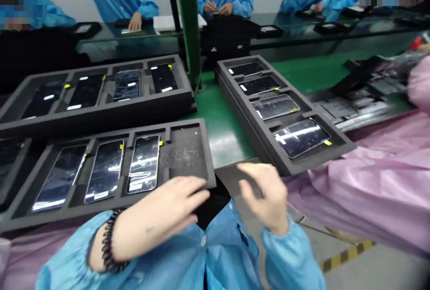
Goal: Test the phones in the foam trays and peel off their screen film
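Note:
My left hand (169, 207) reaches across the near edge of a dark foam tray (208, 157), fingers stretched out and slightly apart, with nothing seen in them. Three phones lie in this tray, among them a glossy phone (144, 164) with a yellow tab, closest to that hand. The tray's rightmost compartment shows only small pale specks. My right hand (267, 196) is raised over the gap between trays, thumb and fingers apart, holding nothing. Just beyond it sits the right-hand foam tray (292, 166), with a phone (302, 137) in its nearest compartment.
Behind the near tray, a stack of foam trays (183, 97) carries more phones. A green post (188, 21) rises from the green bench (225, 142). At right are a co-worker's pink sleeve (379, 169) and piled parts (352, 106). Several people in blue sit across the bench.

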Action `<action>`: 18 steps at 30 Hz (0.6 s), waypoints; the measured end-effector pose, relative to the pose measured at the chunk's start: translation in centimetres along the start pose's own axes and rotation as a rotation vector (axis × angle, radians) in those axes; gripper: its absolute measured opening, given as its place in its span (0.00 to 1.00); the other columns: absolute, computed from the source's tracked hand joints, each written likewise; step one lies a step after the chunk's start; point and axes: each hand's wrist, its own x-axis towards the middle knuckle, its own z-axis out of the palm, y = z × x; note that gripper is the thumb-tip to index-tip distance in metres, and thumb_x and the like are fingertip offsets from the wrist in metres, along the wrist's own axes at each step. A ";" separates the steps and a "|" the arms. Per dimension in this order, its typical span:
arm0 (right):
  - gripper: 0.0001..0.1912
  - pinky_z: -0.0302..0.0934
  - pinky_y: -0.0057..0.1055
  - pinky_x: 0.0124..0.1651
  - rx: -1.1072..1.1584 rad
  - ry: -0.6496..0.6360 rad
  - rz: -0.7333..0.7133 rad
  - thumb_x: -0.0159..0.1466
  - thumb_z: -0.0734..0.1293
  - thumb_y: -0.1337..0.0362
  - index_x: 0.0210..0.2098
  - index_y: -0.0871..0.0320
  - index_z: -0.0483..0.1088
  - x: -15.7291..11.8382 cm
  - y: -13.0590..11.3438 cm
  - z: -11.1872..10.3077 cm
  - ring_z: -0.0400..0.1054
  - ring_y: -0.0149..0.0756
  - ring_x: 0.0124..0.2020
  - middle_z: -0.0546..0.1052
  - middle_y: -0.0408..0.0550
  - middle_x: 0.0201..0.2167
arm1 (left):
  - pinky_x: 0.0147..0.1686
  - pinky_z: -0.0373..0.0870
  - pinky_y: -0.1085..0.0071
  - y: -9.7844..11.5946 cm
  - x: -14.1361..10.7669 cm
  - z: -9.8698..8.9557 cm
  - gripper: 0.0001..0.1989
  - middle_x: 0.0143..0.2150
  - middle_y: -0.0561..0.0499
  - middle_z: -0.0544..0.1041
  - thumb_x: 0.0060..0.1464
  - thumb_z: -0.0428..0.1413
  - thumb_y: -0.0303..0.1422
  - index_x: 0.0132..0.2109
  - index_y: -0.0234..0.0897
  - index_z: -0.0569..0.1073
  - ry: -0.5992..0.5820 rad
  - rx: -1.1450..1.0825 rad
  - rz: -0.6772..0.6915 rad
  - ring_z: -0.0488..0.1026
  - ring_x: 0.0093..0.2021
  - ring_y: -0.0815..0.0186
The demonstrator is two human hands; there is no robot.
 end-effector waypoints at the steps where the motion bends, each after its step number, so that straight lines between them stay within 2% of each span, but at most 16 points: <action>1: 0.16 0.69 0.41 0.49 0.053 -0.103 -0.045 0.66 0.67 0.67 0.53 0.49 0.72 0.1 -1.1 2.0 0.76 0.41 0.45 0.83 0.45 0.44 | 0.53 0.76 0.66 -1.2 -0.6 0.4 0.16 0.57 0.44 0.77 0.66 0.50 0.34 0.58 0.38 0.72 0.068 -0.015 -0.122 0.76 0.55 0.62; 3: 0.19 0.67 0.47 0.56 0.090 -0.249 -0.100 0.66 0.67 0.62 0.57 0.50 0.70 0.1 -2.8 5.6 0.75 0.44 0.50 0.81 0.47 0.51 | 0.53 0.76 0.65 -3.5 -2.6 2.0 0.15 0.54 0.45 0.78 0.67 0.51 0.36 0.57 0.40 0.71 0.226 -0.011 -0.328 0.76 0.53 0.63; 4: 0.20 0.65 0.49 0.59 0.092 -0.295 -0.122 0.67 0.67 0.61 0.58 0.51 0.70 0.1 -3.4 7.1 0.75 0.45 0.50 0.81 0.48 0.52 | 0.55 0.75 0.63 -4.5 -4.0 3.0 0.15 0.54 0.46 0.77 0.66 0.51 0.36 0.57 0.42 0.71 0.299 0.011 -0.425 0.75 0.54 0.62; 7: 0.12 0.65 0.48 0.60 0.113 -0.342 -0.185 0.69 0.66 0.61 0.51 0.52 0.73 0.1 -3.6 9.2 0.76 0.41 0.43 0.83 0.46 0.42 | 0.58 0.72 0.51 -6.1 -9.2 5.5 0.13 0.55 0.43 0.75 0.66 0.50 0.33 0.56 0.42 0.70 0.422 0.059 -0.653 0.73 0.57 0.55; 10: 0.07 0.65 0.43 0.56 0.141 -0.356 -0.242 0.70 0.66 0.62 0.46 0.52 0.74 0.6 -2.0 8.7 0.76 0.39 0.39 0.82 0.45 0.38 | 0.63 0.67 0.44 -6.6 -13.9 6.5 0.15 0.58 0.42 0.72 0.64 0.51 0.29 0.57 0.42 0.69 0.495 0.106 -0.829 0.69 0.62 0.51; 12: 0.07 0.63 0.43 0.57 0.117 -0.376 -0.233 0.69 0.67 0.62 0.46 0.53 0.73 1.0 -0.5 7.6 0.76 0.39 0.41 0.82 0.45 0.39 | 0.67 0.63 0.42 -6.6 -15.5 6.9 0.17 0.60 0.43 0.71 0.64 0.51 0.28 0.58 0.42 0.69 0.541 0.115 -0.888 0.67 0.65 0.49; 14: 0.06 0.59 0.44 0.60 0.058 -0.395 -0.184 0.69 0.66 0.63 0.45 0.53 0.72 1.3 1.1 6.4 0.75 0.39 0.43 0.82 0.45 0.40 | 0.68 0.62 0.41 -6.5 -15.6 7.3 0.16 0.59 0.44 0.72 0.63 0.50 0.27 0.57 0.42 0.70 0.616 0.115 -0.891 0.67 0.65 0.49; 16: 0.05 0.57 0.44 0.62 -0.013 -0.394 -0.136 0.69 0.64 0.65 0.43 0.53 0.72 1.4 2.4 5.5 0.75 0.38 0.43 0.81 0.44 0.39 | 0.69 0.61 0.42 -6.0 -14.7 7.7 0.16 0.58 0.45 0.73 0.63 0.51 0.26 0.56 0.42 0.71 0.675 0.096 -0.856 0.68 0.64 0.51; 18: 0.06 0.57 0.43 0.62 -0.091 -0.369 -0.106 0.70 0.62 0.65 0.39 0.52 0.71 1.3 3.6 4.8 0.74 0.36 0.42 0.80 0.43 0.37 | 0.69 0.61 0.43 -5.4 -13.3 7.9 0.16 0.58 0.45 0.74 0.63 0.51 0.25 0.56 0.42 0.70 0.672 0.045 -0.779 0.69 0.64 0.54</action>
